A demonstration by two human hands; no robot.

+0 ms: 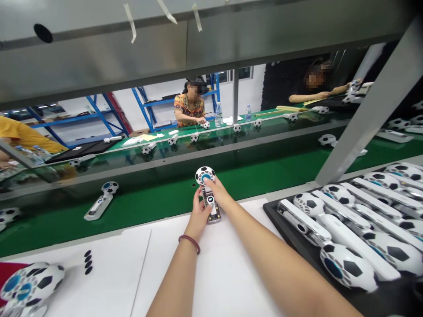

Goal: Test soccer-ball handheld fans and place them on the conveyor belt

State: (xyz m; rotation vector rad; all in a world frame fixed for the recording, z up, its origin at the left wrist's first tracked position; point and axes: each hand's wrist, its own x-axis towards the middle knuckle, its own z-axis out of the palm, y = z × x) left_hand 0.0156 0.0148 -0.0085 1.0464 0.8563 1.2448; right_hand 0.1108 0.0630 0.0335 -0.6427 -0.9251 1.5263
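Held upright over the front edge of the green conveyor belt is a handheld fan (205, 175) with a soccer-ball head in white and black. Its handle (214, 213) faces me with inner parts showing and a small round dark display. My left hand (199, 209) wraps the handle from the left, thumb on its front. My right hand (216, 189) grips the fan at the head and neck, thumb on the blue disc in the ball. The fingers behind the fan are hidden.
A black tray (274, 209) of several similar fans stands at right. More fans (101, 202) lie on the belt (158, 193). At lower left are soccer-ball heads (46, 279) and several black ovals (87, 261). A metal post (357, 110) rises at right; co-workers (190, 105) sit across.
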